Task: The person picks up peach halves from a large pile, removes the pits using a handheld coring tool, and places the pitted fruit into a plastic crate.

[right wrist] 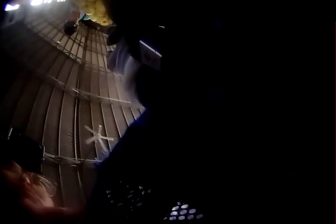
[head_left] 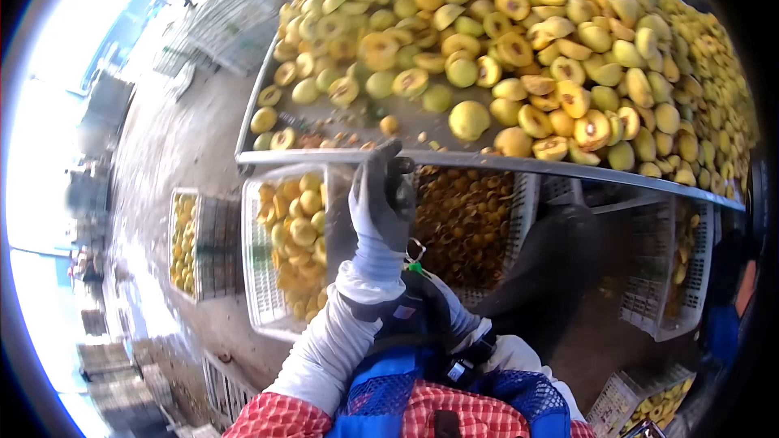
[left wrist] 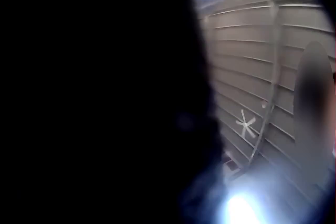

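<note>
A gloved hand (head_left: 380, 195) is seen in the head view at the near metal rim of the desk (head_left: 519, 164), its fingers curled over the edge at about 6 o'clock of the fruit heap; from the crossed sleeves it cannot be told for certain which hand it is, though it is taken as the left one. A dark object is partly covered at its fingertips, too unclear to name. The other hand is hidden under the body, and whether it is spread or closed cannot be told. Just beyond the fingers, at 12 o'clock, a whole yellow fruit (head_left: 469, 120) is lying on a bare patch of the desk, and past it the heap of halved yellow fruit (head_left: 519, 24) is spread to the far edge. Under the desk, at 9 o'clock of the hand, a white crate (head_left: 258, 276) is filled with whole yellow fruit; at 3 o'clock a second crate (head_left: 466, 223) is filled with darker, brownish pieces. Only a ribbed roof (left wrist: 262, 77) with a ceiling fan (left wrist: 245, 124) is shown by the left wrist view; the right wrist view is mostly dark
</note>
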